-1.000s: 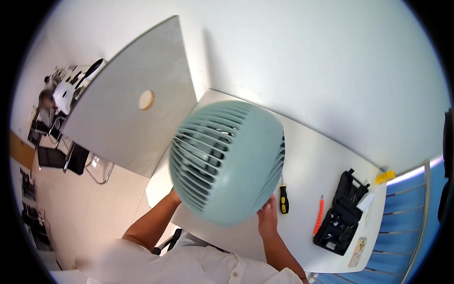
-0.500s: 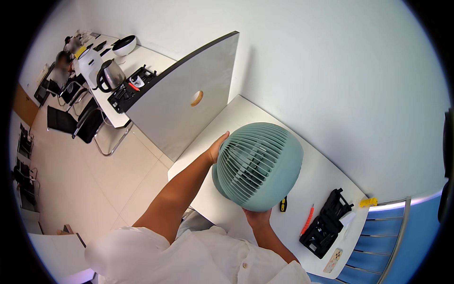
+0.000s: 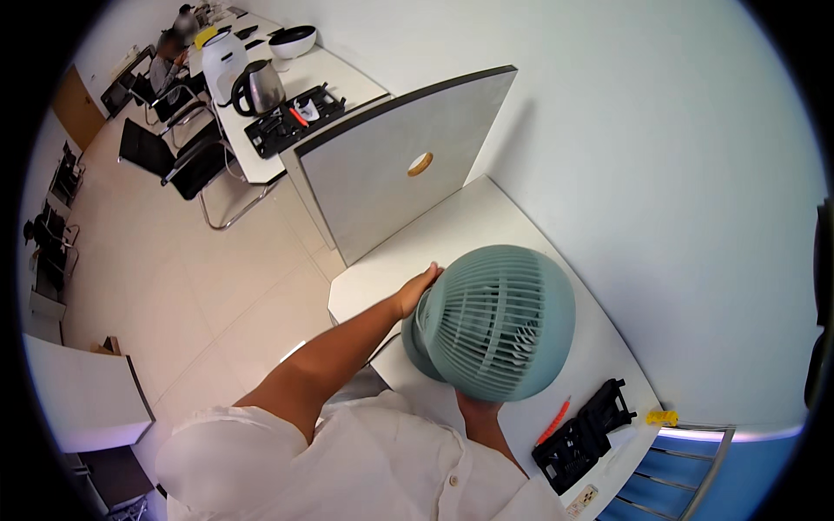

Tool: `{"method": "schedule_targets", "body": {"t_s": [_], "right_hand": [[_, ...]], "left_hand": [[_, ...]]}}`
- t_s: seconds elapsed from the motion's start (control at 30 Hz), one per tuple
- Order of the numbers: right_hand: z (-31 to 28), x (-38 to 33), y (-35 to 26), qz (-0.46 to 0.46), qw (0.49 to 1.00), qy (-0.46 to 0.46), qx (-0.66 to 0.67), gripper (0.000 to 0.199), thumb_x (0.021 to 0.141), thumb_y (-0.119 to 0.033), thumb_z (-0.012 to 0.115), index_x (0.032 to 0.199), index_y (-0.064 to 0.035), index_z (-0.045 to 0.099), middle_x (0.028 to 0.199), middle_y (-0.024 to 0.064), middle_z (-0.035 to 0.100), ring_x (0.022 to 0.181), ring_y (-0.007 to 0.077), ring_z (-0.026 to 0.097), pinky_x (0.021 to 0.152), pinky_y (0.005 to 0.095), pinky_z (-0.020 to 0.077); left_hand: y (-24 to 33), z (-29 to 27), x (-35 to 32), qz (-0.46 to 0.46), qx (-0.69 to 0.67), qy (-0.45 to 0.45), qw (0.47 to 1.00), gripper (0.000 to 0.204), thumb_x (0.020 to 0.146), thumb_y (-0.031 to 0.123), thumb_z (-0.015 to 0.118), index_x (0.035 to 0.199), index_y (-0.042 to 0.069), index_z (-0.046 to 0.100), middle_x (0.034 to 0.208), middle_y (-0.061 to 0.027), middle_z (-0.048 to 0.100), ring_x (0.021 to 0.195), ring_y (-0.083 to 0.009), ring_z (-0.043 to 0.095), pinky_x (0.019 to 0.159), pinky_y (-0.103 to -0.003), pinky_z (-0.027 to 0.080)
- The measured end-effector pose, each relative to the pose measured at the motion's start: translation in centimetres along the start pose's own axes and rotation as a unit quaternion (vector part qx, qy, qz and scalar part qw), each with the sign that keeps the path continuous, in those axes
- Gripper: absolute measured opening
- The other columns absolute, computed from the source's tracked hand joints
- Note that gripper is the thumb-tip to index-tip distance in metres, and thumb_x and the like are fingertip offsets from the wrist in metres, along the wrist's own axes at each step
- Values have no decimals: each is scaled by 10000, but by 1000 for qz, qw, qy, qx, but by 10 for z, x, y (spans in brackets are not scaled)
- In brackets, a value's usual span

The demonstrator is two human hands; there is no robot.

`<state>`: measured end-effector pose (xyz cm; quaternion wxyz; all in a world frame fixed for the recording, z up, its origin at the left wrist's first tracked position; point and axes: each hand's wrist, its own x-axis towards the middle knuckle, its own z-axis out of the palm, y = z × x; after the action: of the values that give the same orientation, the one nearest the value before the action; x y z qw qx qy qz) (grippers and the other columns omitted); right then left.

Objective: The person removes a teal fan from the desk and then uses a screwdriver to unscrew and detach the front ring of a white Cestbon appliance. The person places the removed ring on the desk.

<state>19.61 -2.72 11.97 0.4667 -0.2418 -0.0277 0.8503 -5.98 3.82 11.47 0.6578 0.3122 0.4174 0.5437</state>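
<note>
A rounded grey-green table fan [image 3: 508, 321] with a slatted grille is held over the white table, its smaller round base turned toward the left. My left hand [image 3: 419, 291] grips it at the far left side, near the base, with part of the fingers behind it. From the near side my right hand [image 3: 478, 408] supports the lower edge of the housing; its fingertips are hidden under the fan. Right of the fan lies a red flexible shaft [image 3: 553, 422], beside an open black tool case [image 3: 582, 443] with small bits in it.
A grey divider panel [image 3: 382, 174] with a round hole stands across the table's far left end. At the near right corner lies a phone [image 3: 582, 501]. Beyond the divider are a kettle [image 3: 259, 89], another tool case [image 3: 295, 119] and black chairs [image 3: 187, 161]. A wall bounds the right.
The fan has turned in my hands, showing more of its base and a different side of the grille. A yellow-and-black tool on the table is now out of sight. My view has shifted.
</note>
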Motion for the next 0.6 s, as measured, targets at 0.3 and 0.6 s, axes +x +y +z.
{"method": "schedule_targets", "body": {"t_s": [0.3, 0.6], "right_hand": [[10, -7, -19, 53, 996, -64, 21, 519, 947, -455, 428, 1339, -117, 475, 1358, 84, 497, 1235, 294, 467, 1060, 471, 364], [26, -8, 35, 151, 938, -136, -279, 508, 960, -414, 398, 1368, -111, 409, 1391, 64, 449, 1248, 258, 448, 1033, 436, 385]], "left_hand": [[0, 20, -48, -11, -100, 16, 995, 619, 974, 540, 315, 1368, 76, 430, 1331, -114, 507, 1201, -208, 493, 1042, -346, 372], [0, -38, -195, 145, -158, 119, 970, 453, 970, 317, 448, 1329, 41, 455, 1235, -108, 566, 1078, -200, 564, 922, -359, 490]]}}
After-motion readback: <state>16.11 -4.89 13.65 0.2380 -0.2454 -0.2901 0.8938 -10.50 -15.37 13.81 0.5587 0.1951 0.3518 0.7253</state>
